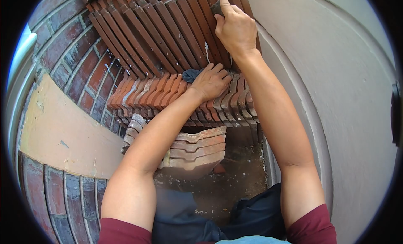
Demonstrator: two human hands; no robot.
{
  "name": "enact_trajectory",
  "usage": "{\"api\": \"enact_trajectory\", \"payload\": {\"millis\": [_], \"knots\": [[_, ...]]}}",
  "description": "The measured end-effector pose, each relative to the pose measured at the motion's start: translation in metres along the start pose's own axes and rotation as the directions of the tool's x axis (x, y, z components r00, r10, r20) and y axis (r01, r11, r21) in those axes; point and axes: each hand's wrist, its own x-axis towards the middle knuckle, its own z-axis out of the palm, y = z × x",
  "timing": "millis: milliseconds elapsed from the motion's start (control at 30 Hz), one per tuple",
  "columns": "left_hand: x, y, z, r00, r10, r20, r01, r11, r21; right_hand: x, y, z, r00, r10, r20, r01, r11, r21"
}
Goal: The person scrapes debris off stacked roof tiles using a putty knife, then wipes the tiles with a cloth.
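Upright roof tiles [168,32] stand packed in a row, ribbed faces leaning. Below them another row of orange-red tiles [145,91] shows its wavy edges. My left hand [212,81] rests palm down on this lower row, fingers apart and a little bent. Beside it, a crumpled dark blue cloth [191,75] lies against the tiles. My right hand [238,29] is at the top right of the upright tiles, thumb and index finger closed on a small dark flat piece [216,9]. Most of that piece is hidden, and its kind cannot be made out.
A short stack of paler tiles [197,149] sits nearer me on the dirty floor [243,172], by my knees. A brick wall [69,55] with a beige panel [63,130] bounds the left; a smooth pale wall [336,84] curves close along the right.
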Motion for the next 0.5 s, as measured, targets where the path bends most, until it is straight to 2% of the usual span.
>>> {"api": "enact_trajectory", "payload": {"millis": [33, 133, 233, 333, 433, 500], "knots": [[-0.001, 0.001, 0.0, 1.0, 0.001, 0.002, -0.001, 1.0, 0.0, 0.001, -0.002, -0.001, 1.0, 0.001, 0.009, -0.001, 1.0, -0.025], [0.001, 0.004, -0.008, 0.984, -0.002, -0.18, 0.006, 1.0, 0.019, 0.003, -0.001, -0.011, 0.997, 0.016, 0.077, -0.016, 1.0, 0.003], [0.002, 0.011, -0.028, 0.967, -0.187, -0.174, 0.204, 0.975, 0.088, 0.004, -0.007, -0.017, 0.986, 0.071, 0.151, -0.072, 0.997, 0.005], [-0.001, 0.012, -0.023, 0.943, -0.324, 0.071, 0.316, 0.942, 0.112, 0.017, -0.01, -0.036, 0.963, 0.074, 0.258, -0.061, 0.997, -0.056], [0.006, 0.003, -0.027, 0.908, -0.417, -0.036, 0.411, 0.904, -0.12, 0.016, -0.007, -0.041, 0.967, 0.089, 0.24, -0.093, 0.996, 0.004], [0.02, -0.009, -0.042, 0.824, -0.452, -0.341, 0.376, 0.887, -0.268, 0.016, 0.003, -0.044, 0.981, 0.061, 0.182, -0.072, 0.996, 0.059]]}}
